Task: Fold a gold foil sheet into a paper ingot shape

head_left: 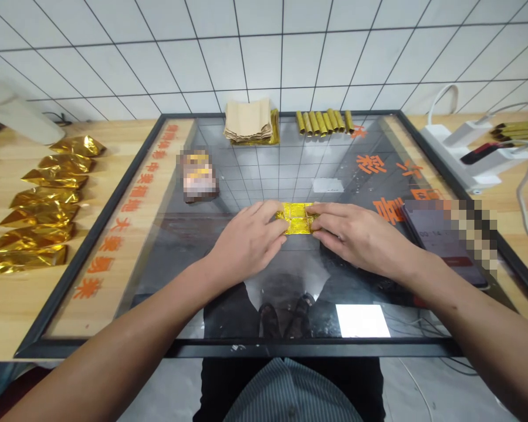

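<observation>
A small rectangle of gold foil paper (298,225) with crease lines across it lies at the middle of the glass tabletop (255,176). My left hand (253,237) grips its left end, fingers bent over the edge. On the opposite end, my right hand (345,231) pinches the foil between thumb and fingers. The fingertips cover both short ends of the paper. Behind it, near the far frame, sit a stack of brown paper sheets (247,120) with gold showing beneath and a row of rolled gold tubes (323,122).
Several folded gold foil pieces (44,214) line the wooden table at left. A blurred box (198,176) stands on the glass. At right are a phone (444,243), a white power strip (449,155) with cables, and more gold rolls (517,132). A tiled wall (255,58) bounds the back.
</observation>
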A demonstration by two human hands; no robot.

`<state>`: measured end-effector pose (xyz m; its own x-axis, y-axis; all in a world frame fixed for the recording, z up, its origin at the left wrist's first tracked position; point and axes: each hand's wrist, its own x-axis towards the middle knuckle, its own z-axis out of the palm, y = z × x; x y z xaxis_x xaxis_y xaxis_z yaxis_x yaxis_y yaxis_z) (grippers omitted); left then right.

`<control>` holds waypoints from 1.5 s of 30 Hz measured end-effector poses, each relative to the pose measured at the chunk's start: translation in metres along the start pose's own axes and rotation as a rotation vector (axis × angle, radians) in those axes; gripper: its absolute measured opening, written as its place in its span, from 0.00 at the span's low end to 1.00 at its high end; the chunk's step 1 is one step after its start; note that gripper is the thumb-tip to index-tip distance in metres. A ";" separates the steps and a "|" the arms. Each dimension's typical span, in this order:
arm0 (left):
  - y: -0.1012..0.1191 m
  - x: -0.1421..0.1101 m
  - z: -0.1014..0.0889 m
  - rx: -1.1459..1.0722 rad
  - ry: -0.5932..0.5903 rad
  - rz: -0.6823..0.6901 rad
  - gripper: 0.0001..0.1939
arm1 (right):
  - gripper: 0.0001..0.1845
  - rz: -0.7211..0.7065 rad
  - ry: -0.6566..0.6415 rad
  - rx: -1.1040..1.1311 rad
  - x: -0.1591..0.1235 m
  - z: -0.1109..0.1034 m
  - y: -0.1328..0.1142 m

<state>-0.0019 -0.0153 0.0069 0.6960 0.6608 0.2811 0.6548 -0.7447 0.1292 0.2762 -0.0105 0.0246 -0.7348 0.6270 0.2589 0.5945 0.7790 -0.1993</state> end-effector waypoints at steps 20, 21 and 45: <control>0.003 0.005 0.007 0.253 0.018 0.060 0.13 | 0.10 0.063 -0.026 -0.049 -0.002 0.000 -0.001; 0.004 0.005 0.007 0.250 0.011 0.056 0.13 | 0.10 0.064 -0.031 -0.061 -0.001 0.000 -0.002; -0.002 0.002 0.013 -0.007 0.061 -0.038 0.13 | 0.08 0.263 0.128 0.035 0.003 0.008 0.012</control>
<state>0.0022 -0.0117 -0.0054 0.6513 0.6820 0.3328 0.6782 -0.7198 0.1478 0.2788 0.0003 0.0155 -0.5081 0.8033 0.3108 0.7461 0.5908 -0.3072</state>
